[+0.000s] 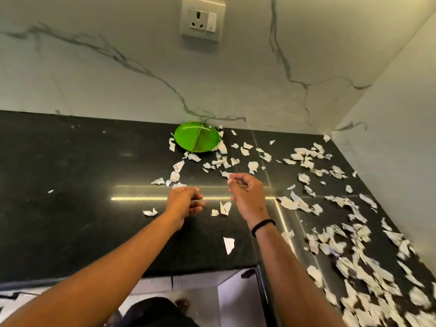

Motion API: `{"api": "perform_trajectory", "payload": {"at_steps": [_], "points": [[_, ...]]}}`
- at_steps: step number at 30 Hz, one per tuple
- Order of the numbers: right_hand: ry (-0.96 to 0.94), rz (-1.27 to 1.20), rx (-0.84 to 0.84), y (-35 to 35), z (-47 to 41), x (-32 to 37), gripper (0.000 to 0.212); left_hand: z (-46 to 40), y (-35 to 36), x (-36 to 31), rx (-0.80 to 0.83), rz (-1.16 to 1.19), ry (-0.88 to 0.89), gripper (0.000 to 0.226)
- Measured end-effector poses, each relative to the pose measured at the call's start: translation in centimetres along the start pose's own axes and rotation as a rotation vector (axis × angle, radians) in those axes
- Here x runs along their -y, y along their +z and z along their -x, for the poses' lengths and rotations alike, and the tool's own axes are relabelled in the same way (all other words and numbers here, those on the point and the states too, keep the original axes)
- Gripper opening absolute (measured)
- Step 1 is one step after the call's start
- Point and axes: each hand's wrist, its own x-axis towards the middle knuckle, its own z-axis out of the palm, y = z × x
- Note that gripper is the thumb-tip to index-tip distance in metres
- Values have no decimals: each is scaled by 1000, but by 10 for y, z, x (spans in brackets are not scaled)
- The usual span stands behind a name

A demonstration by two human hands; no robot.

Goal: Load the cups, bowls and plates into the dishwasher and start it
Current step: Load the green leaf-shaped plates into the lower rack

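A round green plate (197, 137) lies on the black countertop (70, 161) against the marble wall, with torn paper scraps around its rim. My left hand (185, 204) hovers above the counter in front of it, fingers curled, pinching a thin white paper scrap seen edge-on. A little to the right, my right hand (246, 193) is also curled and pinches a small white paper scrap at its fingertips. Both hands are apart from the plate. No dishwasher, cup or bowl is in view.
Several torn white paper scraps (342, 234) litter the counter, thickest along the right side toward the corner wall. A wall socket (203, 21) sits above the plate. The counter's front edge (188, 271) runs below my forearms, with floor beneath.
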Motion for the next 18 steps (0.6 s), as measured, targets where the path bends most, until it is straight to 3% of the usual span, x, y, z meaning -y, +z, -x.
{"api": "perform_trajectory", "payload": {"at_steps": [10, 15, 18], "points": [[42, 203, 129, 54, -85, -9, 22, -112, -7, -72, -104, 125, 108, 9], [72, 242, 182, 70, -118, -13, 19, -172, -16, -92, -249, -47, 78, 15], [82, 274, 186, 72, -132, -17, 15, -197, -15, -98, -252, -160, 54, 25]]}}
